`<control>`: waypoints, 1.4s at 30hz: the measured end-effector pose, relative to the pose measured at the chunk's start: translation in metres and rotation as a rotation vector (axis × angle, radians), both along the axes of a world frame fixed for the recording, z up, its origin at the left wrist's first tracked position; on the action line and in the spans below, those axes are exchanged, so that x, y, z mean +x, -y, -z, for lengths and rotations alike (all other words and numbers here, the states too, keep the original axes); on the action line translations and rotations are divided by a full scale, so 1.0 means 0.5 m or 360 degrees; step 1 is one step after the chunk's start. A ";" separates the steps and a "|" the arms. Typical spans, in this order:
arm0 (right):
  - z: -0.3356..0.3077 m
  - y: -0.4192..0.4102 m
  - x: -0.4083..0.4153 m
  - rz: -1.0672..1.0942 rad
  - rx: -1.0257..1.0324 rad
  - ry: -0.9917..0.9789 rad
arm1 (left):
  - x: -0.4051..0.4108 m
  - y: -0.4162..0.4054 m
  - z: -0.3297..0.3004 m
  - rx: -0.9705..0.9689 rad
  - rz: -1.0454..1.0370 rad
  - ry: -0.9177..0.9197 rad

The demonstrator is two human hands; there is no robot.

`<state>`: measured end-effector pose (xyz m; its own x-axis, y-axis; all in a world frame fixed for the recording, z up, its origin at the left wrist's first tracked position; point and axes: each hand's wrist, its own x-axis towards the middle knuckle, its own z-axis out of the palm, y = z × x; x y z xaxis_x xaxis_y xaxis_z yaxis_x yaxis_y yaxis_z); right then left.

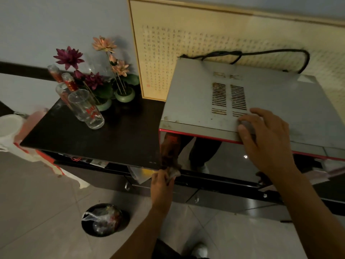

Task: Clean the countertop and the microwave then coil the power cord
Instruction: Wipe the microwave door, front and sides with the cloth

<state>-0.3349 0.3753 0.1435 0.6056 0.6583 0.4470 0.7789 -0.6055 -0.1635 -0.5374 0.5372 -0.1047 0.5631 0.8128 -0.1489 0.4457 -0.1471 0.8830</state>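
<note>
A grey microwave [196,101] with a red-trimmed mirrored door stands at the right of the dark countertop [97,139]. Its top has rusty vent slots and stains. My right hand [265,139] rests flat on the microwave's top front edge, fingers spread. My left hand [162,184] grips a crumpled cloth [174,172] and presses it against the lower left corner of the microwave door, at the counter's front edge. The black power cord [265,52] lies looped behind the microwave, against the framed calligraphy.
Two glass bottles [84,107] and small pots of artificial flowers [104,85] stand at the counter's back left. A framed calligraphy panel [160,53] leans on the wall. A black waste bin [104,219] with a plastic bag sits on the tiled floor below.
</note>
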 end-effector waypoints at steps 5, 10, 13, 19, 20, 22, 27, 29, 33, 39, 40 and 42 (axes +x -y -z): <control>-0.018 0.101 0.062 0.0050 0.0021 -0.0005 | 0.045 0.098 -0.010 0.0089 0.0134 0.0056; -0.031 0.207 0.148 0.0203 -0.0077 -0.0048 | 0.085 0.148 -0.002 0.0575 0.0260 0.0094; -0.021 0.242 0.180 0.0251 -0.0120 -0.0060 | 0.103 0.167 0.000 0.0658 0.0296 -0.0014; -0.021 0.233 0.172 0.0224 -0.0053 -0.0047 | 0.184 0.259 -0.002 0.0731 0.0689 -0.0096; -0.022 0.234 0.171 0.0226 -0.0029 -0.0054 | 0.201 0.285 -0.011 0.0690 0.0711 -0.0060; -0.022 0.238 0.169 0.0221 0.0006 -0.0055 | 0.232 0.337 -0.029 0.0591 0.0753 0.0016; -0.021 0.237 0.169 0.0218 0.0014 -0.0055 | 0.279 0.401 -0.041 0.0483 0.0937 -0.0013; -0.020 0.238 0.170 0.0227 0.0009 -0.0046 | 0.283 0.402 -0.044 0.0536 0.1024 -0.0049; -0.019 0.239 0.167 0.0249 0.0019 -0.0029 | 0.268 0.372 -0.046 0.0604 0.1070 -0.0087; -0.017 0.232 0.152 0.0229 0.0063 -0.0100 | 0.177 0.257 0.003 0.0863 0.0895 -0.0134; -0.019 0.221 0.141 0.0187 0.0127 -0.0137 | 0.158 0.232 0.000 0.0861 0.0856 -0.0152; -0.024 0.187 0.115 0.0086 0.0210 -0.0152 | 0.121 0.184 -0.004 0.0857 0.0790 -0.0175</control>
